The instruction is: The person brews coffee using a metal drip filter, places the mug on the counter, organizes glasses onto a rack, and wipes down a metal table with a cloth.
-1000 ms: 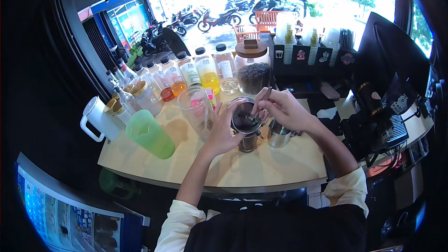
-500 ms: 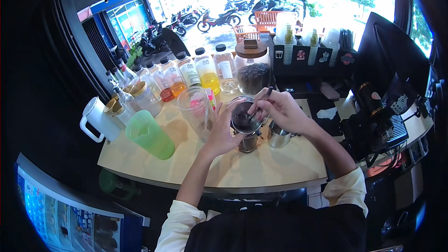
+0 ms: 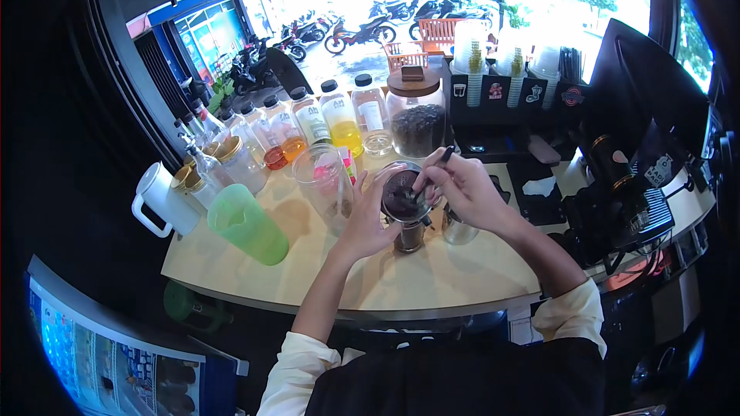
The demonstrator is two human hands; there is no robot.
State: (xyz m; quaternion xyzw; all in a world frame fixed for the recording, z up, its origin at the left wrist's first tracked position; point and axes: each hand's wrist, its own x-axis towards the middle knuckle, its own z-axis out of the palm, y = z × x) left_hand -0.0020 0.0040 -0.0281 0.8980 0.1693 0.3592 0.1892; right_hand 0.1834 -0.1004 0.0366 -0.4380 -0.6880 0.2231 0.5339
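Note:
My left hand (image 3: 370, 216) is wrapped round the side of a round cup (image 3: 388, 206) with dark contents, its mouth tilted towards me. In my right hand (image 3: 462, 191) is a thin tool with a black handle (image 3: 448, 154), pinched between thumb and fingers. Its lower end dips into the cup and looks like a spoon, partly hidden by my fingers. Just below the cup stands a small vessel (image 3: 409, 240) with brown in it. A metal pitcher (image 3: 460, 233) is under my right hand. Left of my left hand is a large clear plastic cup (image 3: 312, 177).
A green pitcher (image 3: 248, 225) and a white jug (image 3: 166, 199) stand at the left. Behind are several bottles (image 3: 339, 119) and a lidded jar of dark beans (image 3: 418, 127). A black machine (image 3: 601, 212) and a dark screen (image 3: 644, 92) occupy the right side.
My right hand and the black handle have shifted slightly over the cup, in a small stirring-like motion. My left hand keeps its hold, almost still.

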